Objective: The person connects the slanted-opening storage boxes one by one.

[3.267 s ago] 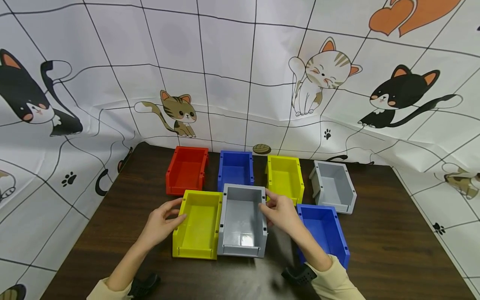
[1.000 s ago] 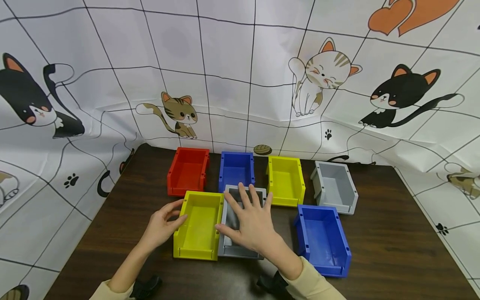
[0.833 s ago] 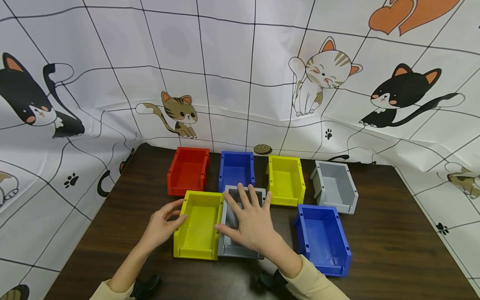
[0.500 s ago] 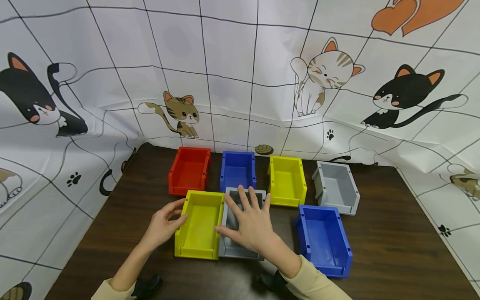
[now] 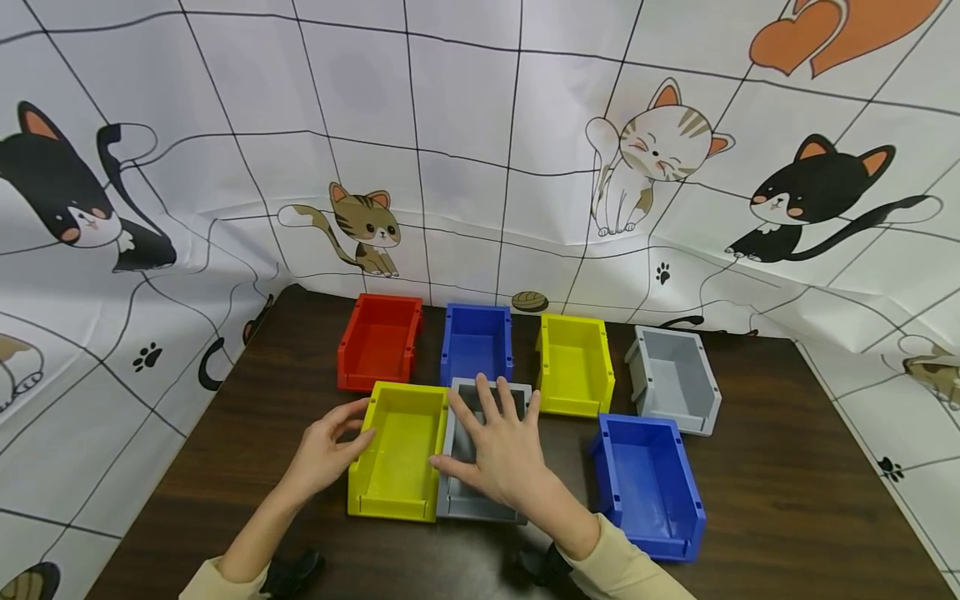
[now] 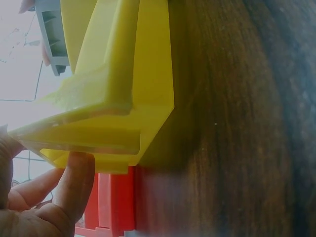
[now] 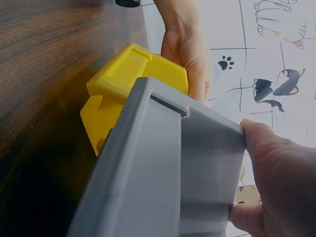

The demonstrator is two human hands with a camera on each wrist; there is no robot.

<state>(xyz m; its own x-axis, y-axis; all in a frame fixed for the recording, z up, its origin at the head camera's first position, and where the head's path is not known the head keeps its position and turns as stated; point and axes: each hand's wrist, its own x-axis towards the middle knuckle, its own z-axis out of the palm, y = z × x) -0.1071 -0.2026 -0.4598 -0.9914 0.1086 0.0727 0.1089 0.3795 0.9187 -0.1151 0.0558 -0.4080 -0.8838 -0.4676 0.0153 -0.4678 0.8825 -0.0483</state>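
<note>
Yellow bin (image 5: 400,450) beside gray bin (image 5: 467,498)

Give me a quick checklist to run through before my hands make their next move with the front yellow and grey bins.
1. Left hand gripping the front yellow bin: ok, at its left side wall.
2. Right hand gripping the front grey bin: not ok; its fingers are spread over the top.
3. Front yellow bin empty: ok, nothing shows inside.
4. Front grey bin empty: cannot tell; the right hand covers part of it.
5. The two bins locked together: cannot tell; they are side by side, but no joint shows clearly.
6. Front blue bin free of hands: ok.
</note>
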